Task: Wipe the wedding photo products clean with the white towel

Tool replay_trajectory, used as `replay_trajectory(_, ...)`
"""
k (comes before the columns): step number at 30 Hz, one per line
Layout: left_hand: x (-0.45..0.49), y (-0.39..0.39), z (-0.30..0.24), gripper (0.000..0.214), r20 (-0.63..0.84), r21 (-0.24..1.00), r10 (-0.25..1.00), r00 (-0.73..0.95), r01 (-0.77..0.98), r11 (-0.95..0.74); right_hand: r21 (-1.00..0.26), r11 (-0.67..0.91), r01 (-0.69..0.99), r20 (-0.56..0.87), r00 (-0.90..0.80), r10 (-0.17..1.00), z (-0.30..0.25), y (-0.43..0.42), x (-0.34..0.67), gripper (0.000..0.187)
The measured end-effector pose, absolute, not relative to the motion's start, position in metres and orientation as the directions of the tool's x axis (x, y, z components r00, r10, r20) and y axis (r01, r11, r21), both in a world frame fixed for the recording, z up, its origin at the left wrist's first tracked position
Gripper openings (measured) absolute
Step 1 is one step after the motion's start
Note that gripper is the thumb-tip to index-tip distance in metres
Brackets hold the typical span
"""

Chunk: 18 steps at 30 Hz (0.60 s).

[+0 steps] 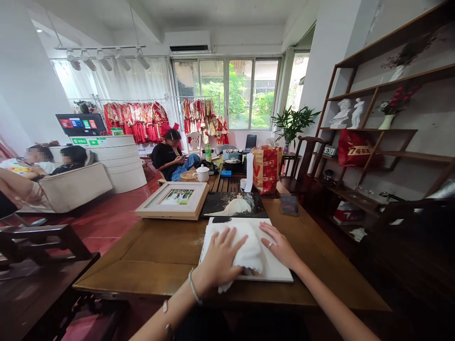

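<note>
A flat white album [275,270] lies on the wooden table [159,265] in front of me. On top of it sits a bunched white cloth [245,248]. My left hand [218,263] presses down on the cloth with fingers spread, a thin bracelet on the wrist. My right hand [280,246] rests flat on the album's right side beside the cloth, fingers stretched out, a ring on one finger.
A framed photo [174,199] and a dark photo print [232,204] lie farther up the table, then a teapot [202,173], a pot and a red gift bag [266,168]. A person sits beyond them, others on a sofa at left. Wooden shelves stand at right.
</note>
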<state>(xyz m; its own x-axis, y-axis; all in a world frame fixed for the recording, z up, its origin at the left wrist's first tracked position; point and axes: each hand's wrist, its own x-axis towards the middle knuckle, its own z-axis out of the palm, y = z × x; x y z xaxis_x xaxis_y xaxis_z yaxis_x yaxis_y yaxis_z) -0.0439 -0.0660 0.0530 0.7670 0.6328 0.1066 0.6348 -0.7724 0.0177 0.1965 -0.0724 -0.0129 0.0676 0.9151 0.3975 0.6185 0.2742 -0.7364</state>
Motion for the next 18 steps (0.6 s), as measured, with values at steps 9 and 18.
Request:
replay_trajectory(9, -0.034, -0.018, 0.045, 0.065, 0.181, -0.043, 0.680, 0.710, 0.697, -0.716, -0.747, 0.273, 0.606, 0.411, 0.099, 0.906, -0.014, -0.072, 0.197, 0.038)
replay_trajectory(18, -0.048, -0.105, 0.059, 0.088, -0.037, 0.085, 0.629, 0.777, 0.630, -0.772, -0.743, 0.289, 0.603, 0.423, 0.089, 0.902, -0.018, -0.071, 0.195, 0.037)
